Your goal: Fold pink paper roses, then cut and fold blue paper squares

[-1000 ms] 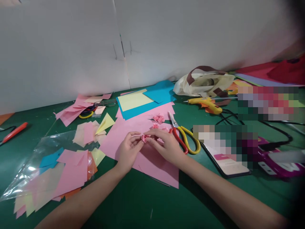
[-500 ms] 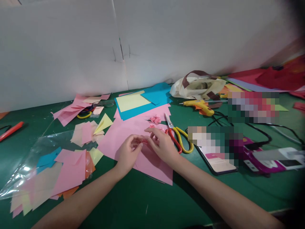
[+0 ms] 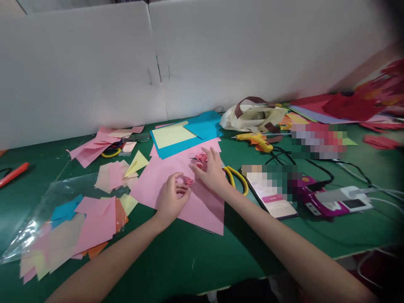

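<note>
Low over a large pink sheet [image 3: 151, 185], my left hand [image 3: 172, 200] is loosely curled, with a small pink paper flower [image 3: 188, 181] at its fingertips. Part of the grip is hidden by the fingers. My right hand [image 3: 214, 172] holds nothing; its fingers are spread above the sheet. Just beyond its fingertips lies another pink paper flower [image 3: 201, 157], and a further small flower [image 3: 198, 166] is partly covered by the hand. Scissors with yellow and red handles [image 3: 238, 176] lie to the right, mostly behind my right hand and forearm.
Blue and pale yellow sheets [image 3: 172, 135] lie behind. Paper pieces and a clear plastic bag [image 3: 47, 202] are at left. On the right are a yellow glue gun [image 3: 257, 141], a phone [image 3: 277, 202], a purple power strip [image 3: 311, 202] with cables, and a cloth bag [image 3: 252, 118].
My hands, together at the small flower before, have come apart. My right hand has moved up and away toward the other flowers, its fingers spreading. The view has shifted slightly.
</note>
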Available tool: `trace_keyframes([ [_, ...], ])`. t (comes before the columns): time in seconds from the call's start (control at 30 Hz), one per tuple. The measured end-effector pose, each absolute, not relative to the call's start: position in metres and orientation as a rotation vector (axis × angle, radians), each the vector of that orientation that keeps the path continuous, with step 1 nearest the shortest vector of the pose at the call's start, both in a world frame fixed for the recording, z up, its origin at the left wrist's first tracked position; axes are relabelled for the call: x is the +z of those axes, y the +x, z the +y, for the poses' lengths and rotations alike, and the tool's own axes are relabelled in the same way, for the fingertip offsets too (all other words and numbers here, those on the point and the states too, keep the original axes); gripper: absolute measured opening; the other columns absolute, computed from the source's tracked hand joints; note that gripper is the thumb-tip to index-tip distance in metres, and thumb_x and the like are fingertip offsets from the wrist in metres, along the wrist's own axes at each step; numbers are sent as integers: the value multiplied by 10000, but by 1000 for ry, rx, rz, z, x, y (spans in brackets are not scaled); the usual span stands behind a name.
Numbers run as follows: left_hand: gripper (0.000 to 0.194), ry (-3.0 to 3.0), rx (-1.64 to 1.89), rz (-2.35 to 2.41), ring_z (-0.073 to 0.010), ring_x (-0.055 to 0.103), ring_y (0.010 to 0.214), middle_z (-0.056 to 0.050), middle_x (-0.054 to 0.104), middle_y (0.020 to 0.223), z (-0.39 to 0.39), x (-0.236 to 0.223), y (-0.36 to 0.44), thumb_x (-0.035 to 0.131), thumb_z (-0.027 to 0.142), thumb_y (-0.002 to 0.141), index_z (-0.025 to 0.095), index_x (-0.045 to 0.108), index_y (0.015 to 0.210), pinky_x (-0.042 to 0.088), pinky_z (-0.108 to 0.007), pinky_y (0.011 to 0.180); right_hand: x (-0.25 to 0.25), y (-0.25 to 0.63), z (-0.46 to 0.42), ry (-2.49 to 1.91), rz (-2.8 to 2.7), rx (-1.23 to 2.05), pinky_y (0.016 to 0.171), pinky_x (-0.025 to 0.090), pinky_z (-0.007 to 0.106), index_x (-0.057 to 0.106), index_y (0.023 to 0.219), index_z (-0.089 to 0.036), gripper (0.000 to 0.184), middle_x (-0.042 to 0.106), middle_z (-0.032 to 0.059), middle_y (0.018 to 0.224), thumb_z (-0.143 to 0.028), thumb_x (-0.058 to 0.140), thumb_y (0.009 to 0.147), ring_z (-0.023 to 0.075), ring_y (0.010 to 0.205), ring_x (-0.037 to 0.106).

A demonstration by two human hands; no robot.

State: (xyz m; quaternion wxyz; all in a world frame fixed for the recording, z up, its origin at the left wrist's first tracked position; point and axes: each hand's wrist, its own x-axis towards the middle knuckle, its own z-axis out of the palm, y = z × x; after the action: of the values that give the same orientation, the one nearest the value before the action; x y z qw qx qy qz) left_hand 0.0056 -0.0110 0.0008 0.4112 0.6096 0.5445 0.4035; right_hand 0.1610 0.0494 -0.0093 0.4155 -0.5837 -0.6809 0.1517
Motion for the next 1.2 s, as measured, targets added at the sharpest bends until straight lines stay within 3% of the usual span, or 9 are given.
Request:
trace_keyframes([
  [0.17,425,1462,1017,1319,-176,645,884,-62,617,949,-10,4,6,603,163,738,193,426,1123,511,-363,832,-7,161,57,-1256,-1982,524,941,414,435,528,1146,-180,413,533,146,1198,-398,585,800,266,1117,527],
  [0.33,743,1435,1000,1351,-167,653,737,-33,605,866,-9,5,6,662,180,687,186,264,1315,534,-380,759,-3,153,66,-1129,-1763,699,955,409,358,553,1067,-189,314,545,107,1158,-394,543,830,207,1109,522],
  [0.43,839,1704,927,1532,-242,630,897,-140,522,1144,-11,6,6,720,244,632,197,275,1342,513,-430,787,-3,147,76,-1130,-1645,839,957,413,342,552,1110,-172,355,573,110,1180,-424,442,884,193,1102,542],
  [0.53,1068,1970,808,1692,-397,327,1286,-209,280,1412,-9,3,6,796,368,540,211,181,1398,320,-563,996,-4,139,76,-1113,-1641,912,960,420,325,581,1092,-170,403,630,87,1132,-447,343,923,173,1082,569],
  [0.67,1289,2090,691,1716,-424,-28,1373,-191,-6,1524,-1,-3,3,807,493,484,237,-20,1438,111,-632,1049,-5,131,56,-1119,-1612,967,912,464,275,535,1186,-179,470,625,77,1177,-473,262,941,141,1087,581],
  [0.83,1127,2134,641,1658,-388,63,1383,-127,37,1541,8,-1,-2,745,457,593,284,36,1453,181,-577,1059,0,148,60,-1266,-1550,882,872,493,300,515,1204,-157,480,611,120,1198,-462,253,942,168,1083,589],
  [1.03,692,2301,550,1594,-359,163,1374,-115,114,1533,17,2,-1,604,500,746,272,387,1362,133,-565,1076,9,176,131,-1493,-1627,643,982,382,436,532,1191,-110,475,545,185,1251,-369,585,797,282,1181,495],
  [1.13,566,2327,512,1570,-344,159,1379,-114,142,1527,17,1,-6,569,449,791,268,454,1316,107,-564,1081,8,172,154,-1493,-1806,563,1036,310,398,511,1221,-103,569,483,169,1318,-335,672,727,264,1244,423],
  [1.2,536,2331,499,1548,-335,155,1381,-99,138,1530,15,2,-13,555,421,808,283,453,1316,111,-563,1082,6,164,161,-1471,-1939,543,1000,356,356,513,1226,-124,604,510,147,1301,-341,707,696,245,1205,463],
])
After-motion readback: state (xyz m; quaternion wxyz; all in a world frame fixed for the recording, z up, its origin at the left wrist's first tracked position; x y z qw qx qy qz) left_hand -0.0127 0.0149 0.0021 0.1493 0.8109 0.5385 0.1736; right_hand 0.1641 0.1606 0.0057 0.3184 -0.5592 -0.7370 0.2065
